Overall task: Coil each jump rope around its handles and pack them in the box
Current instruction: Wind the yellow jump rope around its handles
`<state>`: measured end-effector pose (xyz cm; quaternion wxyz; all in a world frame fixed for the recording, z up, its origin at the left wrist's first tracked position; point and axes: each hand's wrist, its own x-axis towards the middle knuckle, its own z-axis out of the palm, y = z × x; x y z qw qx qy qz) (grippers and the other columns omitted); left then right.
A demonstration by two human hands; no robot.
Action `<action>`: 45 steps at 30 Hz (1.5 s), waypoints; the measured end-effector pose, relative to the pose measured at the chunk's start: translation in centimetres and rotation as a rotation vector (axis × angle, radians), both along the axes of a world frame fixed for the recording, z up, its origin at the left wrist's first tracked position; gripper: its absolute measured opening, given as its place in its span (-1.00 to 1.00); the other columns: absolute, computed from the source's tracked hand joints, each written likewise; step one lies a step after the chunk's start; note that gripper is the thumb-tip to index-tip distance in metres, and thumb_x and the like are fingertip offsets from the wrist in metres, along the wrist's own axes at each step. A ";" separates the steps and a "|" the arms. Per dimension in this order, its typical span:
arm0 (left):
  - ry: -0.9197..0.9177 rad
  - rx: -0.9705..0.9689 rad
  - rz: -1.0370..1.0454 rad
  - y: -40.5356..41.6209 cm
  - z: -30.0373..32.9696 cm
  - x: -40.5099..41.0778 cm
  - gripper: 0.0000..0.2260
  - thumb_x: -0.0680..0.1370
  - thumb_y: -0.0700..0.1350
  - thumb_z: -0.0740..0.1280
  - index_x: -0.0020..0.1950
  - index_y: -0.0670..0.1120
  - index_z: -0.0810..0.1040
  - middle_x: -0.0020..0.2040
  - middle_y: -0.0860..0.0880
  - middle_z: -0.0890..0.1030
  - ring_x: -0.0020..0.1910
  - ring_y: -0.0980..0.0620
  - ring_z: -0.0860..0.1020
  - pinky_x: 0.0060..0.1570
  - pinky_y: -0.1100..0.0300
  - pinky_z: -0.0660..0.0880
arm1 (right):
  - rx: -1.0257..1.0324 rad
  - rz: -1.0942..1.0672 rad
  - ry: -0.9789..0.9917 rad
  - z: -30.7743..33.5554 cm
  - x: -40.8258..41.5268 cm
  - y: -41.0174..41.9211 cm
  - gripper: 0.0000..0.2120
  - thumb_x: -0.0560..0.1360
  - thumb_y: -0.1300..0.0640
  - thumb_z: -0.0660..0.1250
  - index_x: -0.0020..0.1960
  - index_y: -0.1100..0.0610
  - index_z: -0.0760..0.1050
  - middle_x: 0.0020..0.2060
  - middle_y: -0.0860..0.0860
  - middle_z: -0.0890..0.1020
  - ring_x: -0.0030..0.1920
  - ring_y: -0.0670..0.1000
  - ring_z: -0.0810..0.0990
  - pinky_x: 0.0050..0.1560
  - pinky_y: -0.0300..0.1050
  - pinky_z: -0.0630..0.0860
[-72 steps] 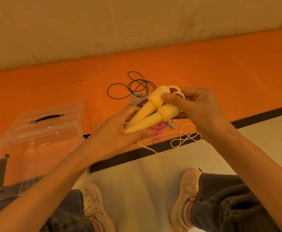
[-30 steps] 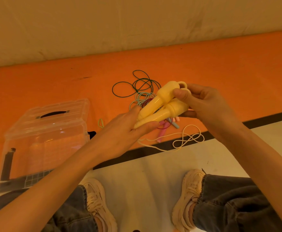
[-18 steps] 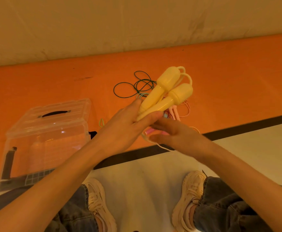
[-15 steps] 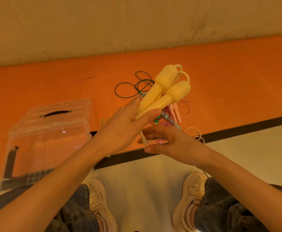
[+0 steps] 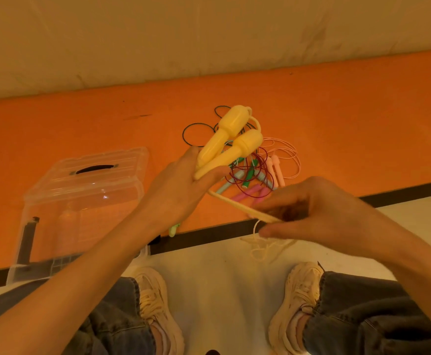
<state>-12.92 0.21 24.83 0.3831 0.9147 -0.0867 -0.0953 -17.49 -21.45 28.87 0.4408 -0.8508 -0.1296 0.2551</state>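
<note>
Since leaving the handles [image 5: 231,142], right hand [image 5: 311,211] pinches cord [image 5: 237,204]

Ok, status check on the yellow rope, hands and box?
Left hand holds both yellow handles. Right hand pinches the cord, taut. Box lid shut. Other ropes piled behind.

An orange mat [image 5: 337,111] meets a pale wall [image 5: 158,34] (stained); cream sneakers [image 5: 158,311] rest on white floor [image 5: 222,290].
</note>
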 end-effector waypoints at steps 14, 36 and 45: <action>-0.068 0.159 -0.059 0.2 0.2 0.3 -0.53 0.47 0.32 0.01 0.04 -0.04 0.37 -0.33 0.02 0.43 -0.44 0.07 0.41 -0.45 0.13 0.26 | -0.086 0.019 -0.316 2.2 0.5 -2.3 -0.81 0.39 -0.16 0.28 -0.09 -0.21 0.64 -0.28 -0.21 0.65 -0.34 -0.01 0.55 -0.41 -0.16 0.42; -0.172 0.534 -0.349 -1.1 0.1 -1.0 -0.32 0.33 0.49 0.05 0.14 -0.04 0.34 -0.19 0.06 0.47 -0.17 -0.03 0.54 -0.07 0.04 0.45 | -0.043 -0.209 -0.569 2.2 2.3 -1.3 -0.90 0.55 0.15 0.32 -0.06 0.07 0.61 -0.34 -0.32 0.58 -0.26 -0.29 0.55 -0.27 -0.46 0.36; -0.126 0.570 -0.378 0.2 0.2 -0.2 -0.34 0.38 0.39 -0.10 0.27 -0.03 0.28 -0.09 0.07 0.43 -0.20 0.02 0.42 0.03 -0.02 0.47 | -0.220 -0.107 -0.425 3.4 2.7 -3.3 -0.71 0.22 -0.24 0.35 -0.19 -0.10 0.64 -0.42 -0.10 0.63 -0.35 -0.15 0.57 -0.38 -0.23 0.45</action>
